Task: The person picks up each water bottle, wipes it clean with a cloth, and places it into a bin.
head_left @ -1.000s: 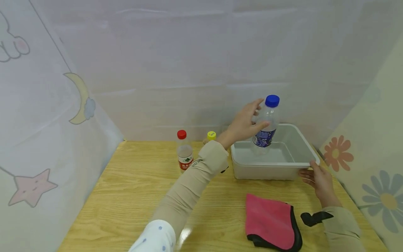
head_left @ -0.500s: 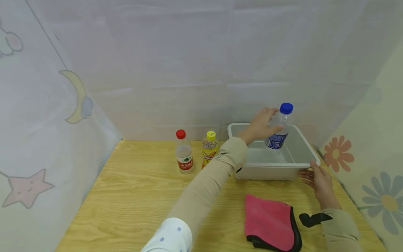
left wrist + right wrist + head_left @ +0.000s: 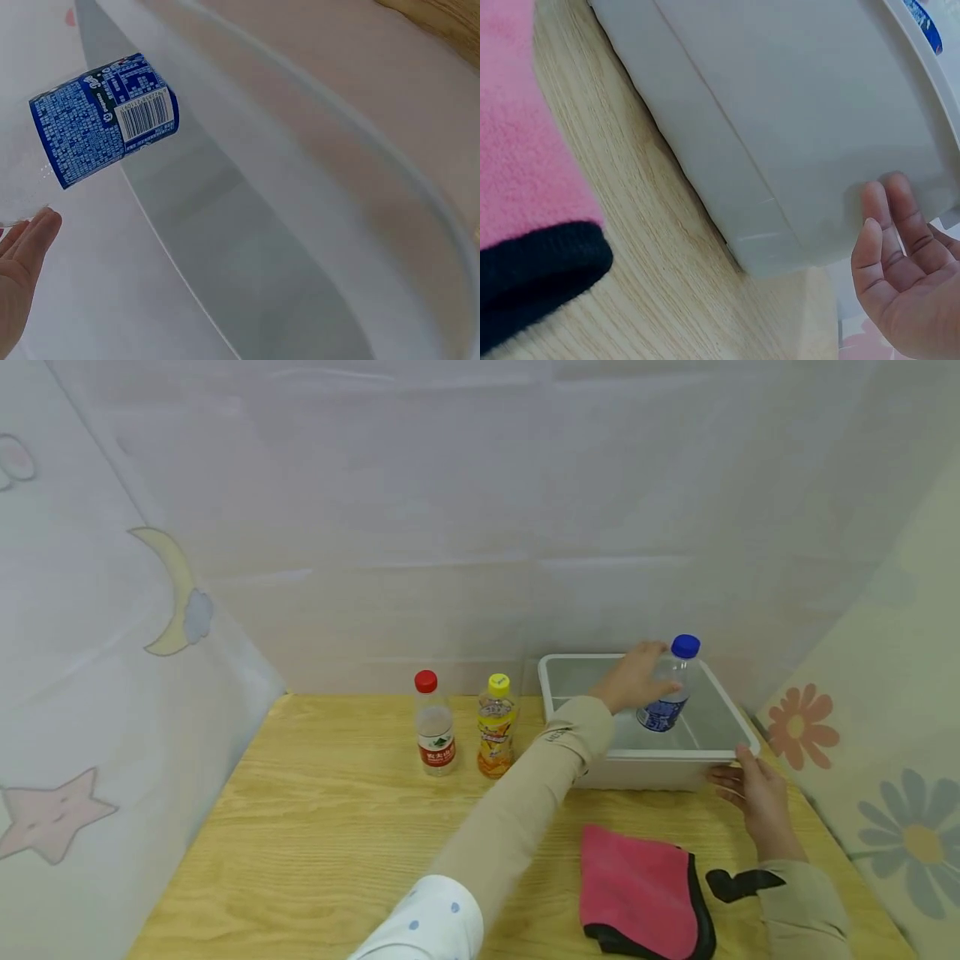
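Observation:
My left hand [image 3: 633,678] grips a clear plastic bottle [image 3: 662,713] with a blue cap and blue label around its upper part. The bottle is slightly tilted, its lower part within the pale grey plastic bin [image 3: 637,772]; whether it touches the floor of the bin cannot be told. In the left wrist view the bottle's label [image 3: 105,116] and barcode show, with fingers [image 3: 34,244] at the edge. At the bin's front right corner my right hand [image 3: 761,793] holds the rim, thumb on top. The right wrist view shows its fingertips [image 3: 892,199] against the outer wall.
Left of the bin stand a red-capped bottle [image 3: 436,731] and a yellow-capped bottle [image 3: 496,731] with orange on its label. A folded pink cloth [image 3: 637,893] with black edging lies in front of the bin on the wooden table [image 3: 322,827]. Printed sheets hang around the sides.
My left hand has carried the blue-capped bottle to the right and lowered it into the bin. The forearm now leaves the yellow-capped bottle in view. My right hand stays on the rim.

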The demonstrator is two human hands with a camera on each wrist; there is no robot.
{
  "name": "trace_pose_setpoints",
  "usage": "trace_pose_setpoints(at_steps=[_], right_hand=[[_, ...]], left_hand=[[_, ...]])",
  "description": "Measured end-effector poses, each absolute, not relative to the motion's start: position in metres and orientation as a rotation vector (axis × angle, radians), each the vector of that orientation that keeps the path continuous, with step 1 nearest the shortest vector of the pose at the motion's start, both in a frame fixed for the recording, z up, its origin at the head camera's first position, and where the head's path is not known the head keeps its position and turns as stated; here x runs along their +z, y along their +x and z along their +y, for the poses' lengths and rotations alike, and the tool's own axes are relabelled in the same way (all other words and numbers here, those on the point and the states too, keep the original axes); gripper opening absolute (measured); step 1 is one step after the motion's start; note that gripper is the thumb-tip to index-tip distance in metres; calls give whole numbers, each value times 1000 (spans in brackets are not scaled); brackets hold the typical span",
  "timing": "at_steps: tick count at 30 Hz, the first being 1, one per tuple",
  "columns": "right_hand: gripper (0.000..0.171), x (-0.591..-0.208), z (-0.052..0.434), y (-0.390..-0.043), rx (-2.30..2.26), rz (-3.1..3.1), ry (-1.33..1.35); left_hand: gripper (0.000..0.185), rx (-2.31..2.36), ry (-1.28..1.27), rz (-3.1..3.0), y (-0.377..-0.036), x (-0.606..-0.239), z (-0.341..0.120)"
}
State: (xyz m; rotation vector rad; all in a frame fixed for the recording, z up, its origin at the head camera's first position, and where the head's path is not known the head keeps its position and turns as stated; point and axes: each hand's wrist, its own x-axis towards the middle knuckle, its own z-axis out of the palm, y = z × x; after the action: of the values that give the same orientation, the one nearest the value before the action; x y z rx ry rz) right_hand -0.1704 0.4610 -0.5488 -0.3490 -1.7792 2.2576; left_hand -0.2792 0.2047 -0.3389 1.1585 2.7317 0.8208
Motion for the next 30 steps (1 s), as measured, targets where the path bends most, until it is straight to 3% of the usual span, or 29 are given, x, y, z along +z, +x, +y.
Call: trace_pose_setpoints(at_steps=[3,10,18,27,30], right_hand=[[46,-545,457,-170,2250,-1796,-349],[26,-481,406,-140,2235,-1875,-300],[29,-519,436,-156,2238,-1893,-330],[29,-493,415,-144,2203,-1924,-327],[33,-504,423,-150,2196,-1898,-350]], left_hand=[[65,791,1157,2735,-280,-342,208],[64,778,1131,2760,-276,-351,208],[64,634,1126,2783,-273,-366,209],[69,602,1097,2770,-277,-372,212],[71,569,1077,2769,-277,-372,213]])
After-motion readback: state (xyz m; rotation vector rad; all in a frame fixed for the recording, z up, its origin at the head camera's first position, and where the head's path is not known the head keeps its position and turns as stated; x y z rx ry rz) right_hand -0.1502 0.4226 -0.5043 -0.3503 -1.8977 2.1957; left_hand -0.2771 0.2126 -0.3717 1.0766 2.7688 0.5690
